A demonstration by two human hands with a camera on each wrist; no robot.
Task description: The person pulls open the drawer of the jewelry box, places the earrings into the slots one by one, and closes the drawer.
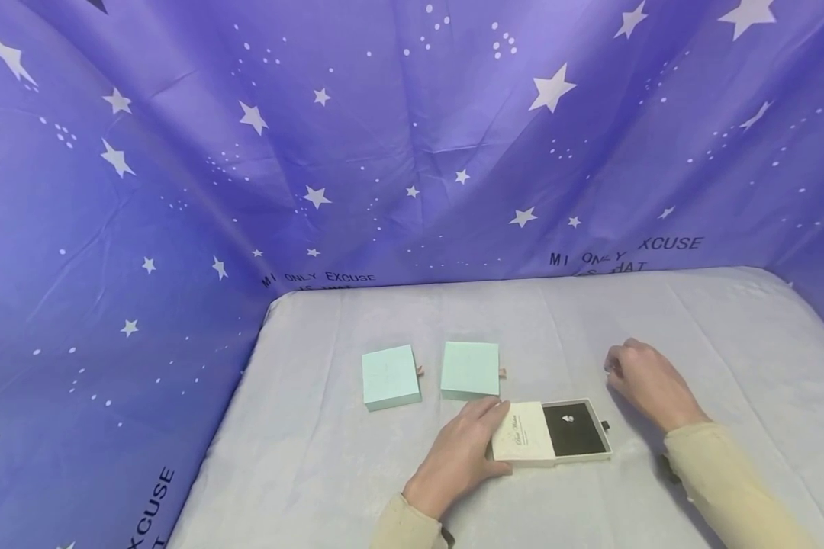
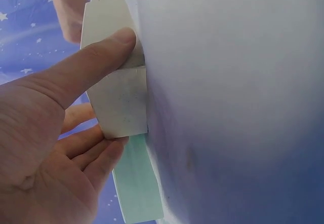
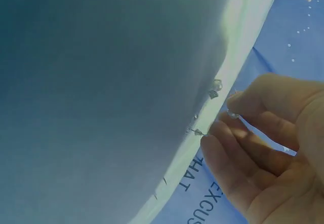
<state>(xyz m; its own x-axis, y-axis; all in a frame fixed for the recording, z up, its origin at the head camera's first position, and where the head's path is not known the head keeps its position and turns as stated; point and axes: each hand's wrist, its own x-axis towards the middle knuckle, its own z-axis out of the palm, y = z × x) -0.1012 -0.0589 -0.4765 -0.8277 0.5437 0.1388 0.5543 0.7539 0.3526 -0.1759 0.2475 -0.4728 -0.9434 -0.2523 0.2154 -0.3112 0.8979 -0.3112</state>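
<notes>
Bench [image 1: 302,473] wears a pale grey cloth, lightly creased; purple-blue fabric [image 1: 384,145] hangs slack around it, star-and-dot print, dark lettering [image 1: 671,244] low down. Cream box [image 1: 525,435] sits near side, right of middle: flat card sleeve, matte, small script on top. Its drawer [image 1: 607,450] is slid out to the right, black pad [image 1: 577,438] inside bearing one small shiny ornament [image 1: 568,418], dark tab [image 1: 606,425] at the end. Left hand [image 1: 463,450] grasps the sleeve's left end, thumb on the near wall. Right hand [image 1: 648,381], right of the drawer, pinches a tiny glassy piece [image 3: 233,114]; exact shape unclear. Two square mint boxes [image 1: 390,377] [image 1: 470,370] lie farther left, pinkish ribbon tabs [image 1: 503,373] facing right.
</notes>
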